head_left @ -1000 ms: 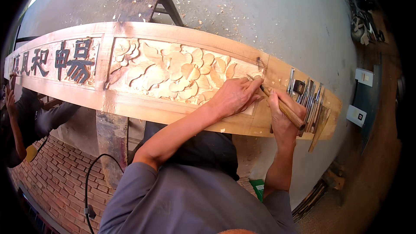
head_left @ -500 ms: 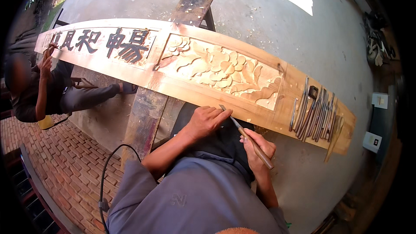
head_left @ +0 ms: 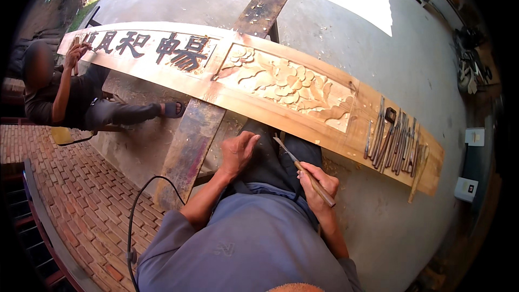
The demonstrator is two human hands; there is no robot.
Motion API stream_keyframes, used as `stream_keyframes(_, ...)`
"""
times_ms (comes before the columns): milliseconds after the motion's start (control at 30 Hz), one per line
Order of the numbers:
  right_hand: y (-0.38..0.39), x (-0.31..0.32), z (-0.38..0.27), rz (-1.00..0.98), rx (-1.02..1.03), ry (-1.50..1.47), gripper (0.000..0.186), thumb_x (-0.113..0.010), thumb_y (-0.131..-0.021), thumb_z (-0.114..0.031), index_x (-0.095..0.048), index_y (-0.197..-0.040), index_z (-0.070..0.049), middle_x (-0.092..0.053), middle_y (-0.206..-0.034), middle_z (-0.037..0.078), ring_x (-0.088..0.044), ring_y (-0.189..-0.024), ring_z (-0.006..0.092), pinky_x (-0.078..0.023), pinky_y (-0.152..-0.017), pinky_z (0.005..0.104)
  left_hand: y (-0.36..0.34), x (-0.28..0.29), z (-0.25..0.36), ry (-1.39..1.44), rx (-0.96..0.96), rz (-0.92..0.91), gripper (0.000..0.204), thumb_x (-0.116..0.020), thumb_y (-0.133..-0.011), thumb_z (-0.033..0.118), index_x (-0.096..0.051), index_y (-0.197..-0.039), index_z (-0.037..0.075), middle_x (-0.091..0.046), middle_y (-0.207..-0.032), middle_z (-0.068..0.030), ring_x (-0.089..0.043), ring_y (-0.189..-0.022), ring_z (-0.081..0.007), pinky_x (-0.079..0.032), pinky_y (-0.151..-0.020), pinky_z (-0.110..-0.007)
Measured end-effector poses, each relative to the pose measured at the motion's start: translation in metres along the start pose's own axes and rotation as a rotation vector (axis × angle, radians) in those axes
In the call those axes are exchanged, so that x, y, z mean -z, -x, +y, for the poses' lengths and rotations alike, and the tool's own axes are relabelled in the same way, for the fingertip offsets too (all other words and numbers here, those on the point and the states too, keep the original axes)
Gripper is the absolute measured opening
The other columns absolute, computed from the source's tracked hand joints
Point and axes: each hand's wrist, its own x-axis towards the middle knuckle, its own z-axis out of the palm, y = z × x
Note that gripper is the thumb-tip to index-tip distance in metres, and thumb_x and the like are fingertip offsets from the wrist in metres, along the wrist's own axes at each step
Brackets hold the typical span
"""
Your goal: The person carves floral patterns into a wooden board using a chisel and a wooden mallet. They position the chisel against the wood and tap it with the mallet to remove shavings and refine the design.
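My right hand [head_left: 318, 185] is wrapped round the wooden handle of a carving chisel [head_left: 305, 172]. Its thin metal blade points up and to the left, over my lap and apart from the board. My left hand [head_left: 238, 154] hovers above my left thigh, empty, with the thumb apart from loosely bent fingers. Across in front of me lies a long wooden board [head_left: 259, 113]. A carved relief panel [head_left: 292, 84] of flowers and leaves is set into it, and dark painted characters [head_left: 181, 51] stand on its left part.
Several carving tools [head_left: 397, 143] lie side by side at the board's right end, beside a pale wooden stick [head_left: 418, 176]. Dark bench planks [head_left: 189, 146] support the board. At the far left a seated person [head_left: 59, 86] works over it. A black cable [head_left: 131, 221] curves at my left.
My left hand has come away from the chisel's tip, moving left and down, with its fingers loosened. The chisel stays in my right hand, shifted slightly. The view has shifted, moving the scene rightward.
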Motion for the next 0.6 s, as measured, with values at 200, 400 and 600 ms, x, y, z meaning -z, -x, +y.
stream_keyframes(200, 0.014, -0.016, 0.018, 0.102, -0.112, -0.048, 0.027, -0.079, -0.100, -0.002, -0.080, -0.127, 0.005, -0.086, -0.103, 0.017, -0.083, -0.091, 0.0175, -0.065, -0.084, 0.0299, 0.021, -0.011, 0.026, 0.097, 0.052, -0.160, 0.020, -0.080, -0.107, 0.019, -0.076, -0.094, 0.004, -0.072, -0.071, -0.0113, -0.067, -0.057, -0.0213, -0.051, -0.055, -0.035)
stream_keyframes(400, 0.019, -0.028, 0.018, 0.034, -0.134, -0.033, 0.026, -0.082, -0.098, -0.006, -0.081, -0.123, 0.003, -0.086, -0.105, 0.020, -0.085, -0.094, 0.0248, -0.065, -0.084, 0.0347, 0.036, -0.029, 0.037, 0.110, -0.045, -0.294, 0.013, -0.084, -0.101, 0.015, -0.078, -0.101, 0.004, -0.076, -0.083, -0.0173, -0.075, -0.068, -0.0340, -0.057, -0.061, -0.040)
stream_keyframes(600, 0.019, -0.033, 0.020, 0.013, -0.112, -0.026, 0.026, -0.083, -0.097, -0.005, -0.081, -0.122, 0.003, -0.085, -0.104, 0.021, -0.086, -0.093, 0.0279, -0.065, -0.081, 0.0357, 0.036, -0.032, 0.031, 0.111, -0.061, -0.401, 0.011, -0.081, -0.099, 0.016, -0.077, -0.099, 0.006, -0.076, -0.087, -0.0163, -0.076, -0.079, -0.0400, -0.059, -0.066, -0.047)
